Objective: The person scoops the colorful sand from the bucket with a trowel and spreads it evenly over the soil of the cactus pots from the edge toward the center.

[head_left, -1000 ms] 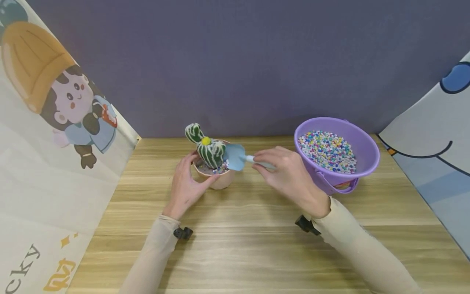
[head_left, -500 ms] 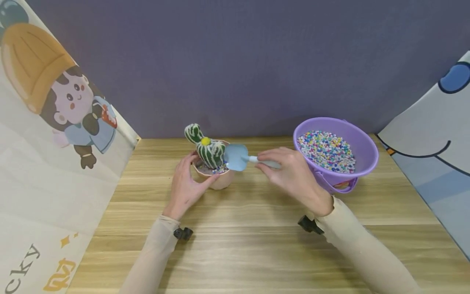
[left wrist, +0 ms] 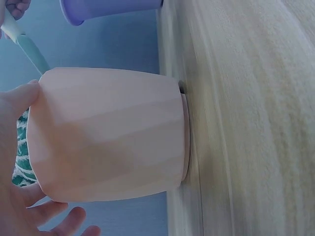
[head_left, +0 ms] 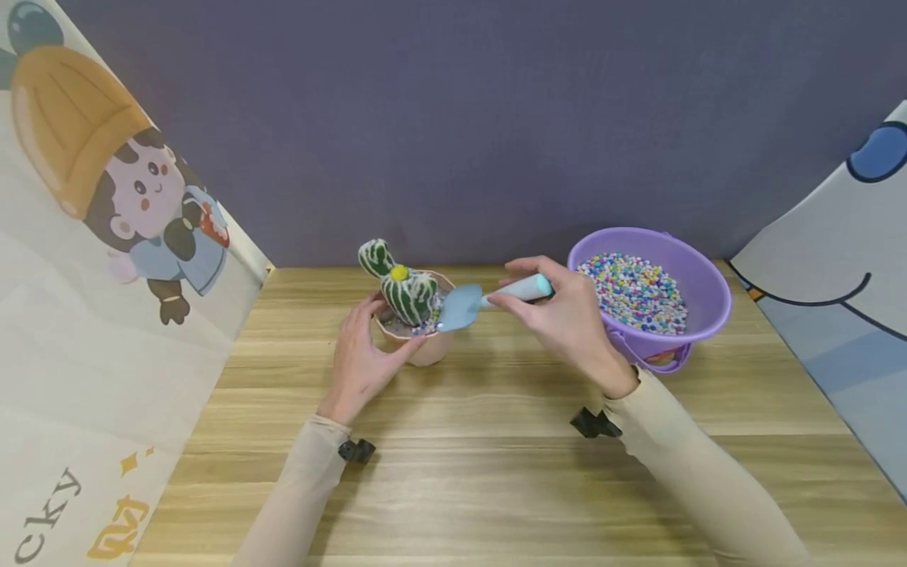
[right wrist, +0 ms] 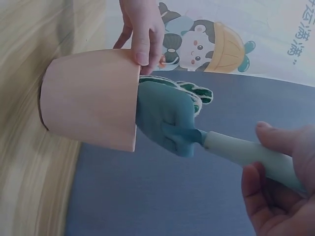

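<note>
A pale pink flower pot (left wrist: 108,132) stands upright on the table, holding a green-and-white knitted cactus (head_left: 409,298) with a yellow flower. Small coloured beads (head_left: 428,323) lie around the cactus's base inside. My left hand (head_left: 361,358) grips the pot at its rim, thumb on the near side and fingers around the left. With my right hand (head_left: 567,319) I hold a light blue trowel (head_left: 460,307) by its pale handle (right wrist: 246,153). Its blade (right wrist: 165,118) slants down over the pot's right rim, the tip beside the cactus, the handle end raised.
A purple bucket (head_left: 708,303), part filled with multicoloured beads (head_left: 631,291), stands right of the pot, behind my right hand. A dark grey-blue panel (head_left: 453,134) closes off the table's back, with printed cartoon sheets (head_left: 163,205) at the sides.
My right hand has turned and raised the trowel's handle, so the blade now tips more steeply towards the pot. The left hand, pot and bucket stay in place.
</note>
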Demonstrator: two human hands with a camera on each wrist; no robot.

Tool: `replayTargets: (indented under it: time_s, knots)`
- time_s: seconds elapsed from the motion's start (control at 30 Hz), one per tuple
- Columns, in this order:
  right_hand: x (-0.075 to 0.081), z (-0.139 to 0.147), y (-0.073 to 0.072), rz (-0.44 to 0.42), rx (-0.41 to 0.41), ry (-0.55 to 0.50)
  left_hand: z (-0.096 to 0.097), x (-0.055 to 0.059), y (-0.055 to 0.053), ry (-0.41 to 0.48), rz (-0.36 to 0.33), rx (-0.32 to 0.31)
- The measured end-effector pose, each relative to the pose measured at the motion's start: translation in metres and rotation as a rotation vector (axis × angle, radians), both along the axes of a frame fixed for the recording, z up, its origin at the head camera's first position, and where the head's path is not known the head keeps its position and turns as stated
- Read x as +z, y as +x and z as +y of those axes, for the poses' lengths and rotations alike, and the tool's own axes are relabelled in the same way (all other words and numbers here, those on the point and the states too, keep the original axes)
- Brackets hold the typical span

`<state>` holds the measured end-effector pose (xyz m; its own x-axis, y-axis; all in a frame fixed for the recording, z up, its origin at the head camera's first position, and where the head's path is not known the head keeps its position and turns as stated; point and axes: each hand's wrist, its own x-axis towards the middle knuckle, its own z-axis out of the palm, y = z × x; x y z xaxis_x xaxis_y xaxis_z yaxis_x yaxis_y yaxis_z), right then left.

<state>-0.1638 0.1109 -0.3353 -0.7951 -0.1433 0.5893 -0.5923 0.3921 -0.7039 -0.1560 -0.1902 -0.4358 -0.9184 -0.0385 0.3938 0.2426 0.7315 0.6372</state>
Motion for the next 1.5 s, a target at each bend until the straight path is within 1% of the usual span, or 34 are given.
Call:
replayTargets:
  time_s: [0.07,0.2,0.43,0.67,0.83,0.93,1.1,1.17,1.27,1.37,1.43,1.5]
  knots:
    - [-0.001,0.0,0.0,0.014,-0.004,-0.005,0.0,-0.001,0.0,0.002,-0.001,-0.002]
    - [-0.004,0.002,0.0,0.016,-0.002,-0.006,0.001,-0.001,0.0,0.002,-0.006,-0.003]
    - [-0.007,0.005,0.002,-0.003,0.021,-0.025,0.001,0.0,0.001,-0.003,-0.013,0.005]
    - [-0.011,0.007,0.003,-0.014,0.027,-0.022,0.005,0.001,0.002,-0.005,-0.005,0.043]
    - [-0.011,0.011,0.005,-0.057,0.027,-0.007,0.012,0.001,0.004,-0.016,-0.007,0.081]
    - [-0.01,0.015,0.005,-0.106,0.016,0.054,0.015,0.001,0.006,-0.023,-0.008,0.109]
    - [-0.007,0.024,0.003,-0.206,-0.024,0.275,0.023,0.002,0.008,-0.037,0.007,0.152]
    - [-0.007,0.027,0.003,-0.249,-0.021,0.36,0.026,0.002,0.009,-0.041,0.025,0.16]
    - [-0.009,0.029,0.003,-0.301,0.006,0.45,0.03,0.001,0.009,-0.038,0.054,0.162]
    - [-0.012,0.03,0.004,-0.317,0.009,0.481,0.032,-0.001,0.009,-0.025,0.075,0.166]
    - [-0.016,0.029,0.005,-0.313,-0.01,0.47,0.032,-0.002,0.009,-0.021,0.084,0.169]
    - [-0.019,0.028,0.006,-0.294,-0.032,0.441,0.033,-0.002,0.009,-0.026,0.109,0.178]
